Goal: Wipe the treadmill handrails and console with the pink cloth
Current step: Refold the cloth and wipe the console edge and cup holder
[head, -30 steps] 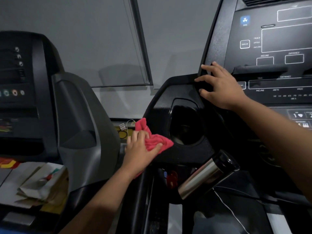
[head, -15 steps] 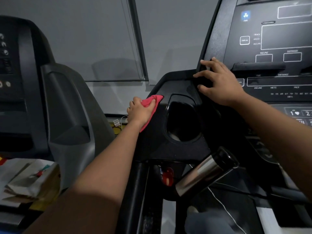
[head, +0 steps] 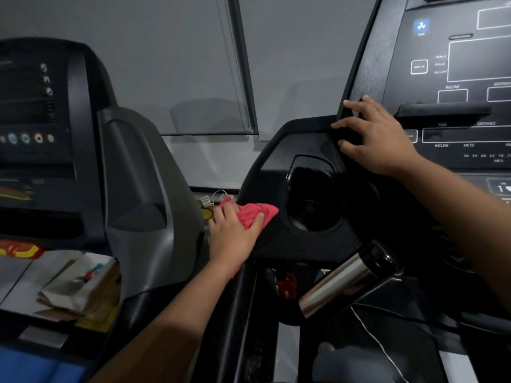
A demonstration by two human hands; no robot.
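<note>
Item, pink cloth (head: 255,214): we find it bunched on the left wing of the treadmill console (head: 276,150), just left of the round cup holder (head: 312,200). It lies under the left hand (head: 235,236); most of the bunch pokes out beyond the fingertips on the far side, between fingers and thumb, and a small strip shows below the wrist at the wing's near edge.

Item, left hand: fingers lie flat and fairly straight over the cloth, thumb stretched along its right side, pressing it to the black surface. We see no curl around the fabric.

Item, right hand (head: 378,136): spread and relaxed, fingers resting on the left edge of the upright display panel (head: 464,78), grasping nothing.

Item, handrail (head: 343,283): chrome-sleeved with a black end, angled across the near right, below the cup holder, well apart from the cloth.

Item, second machine (head: 83,150): at left, grey-shrouded, with folded papers (head: 72,288) at its base.

Item, thin white cord (head: 378,344): near right.
</note>
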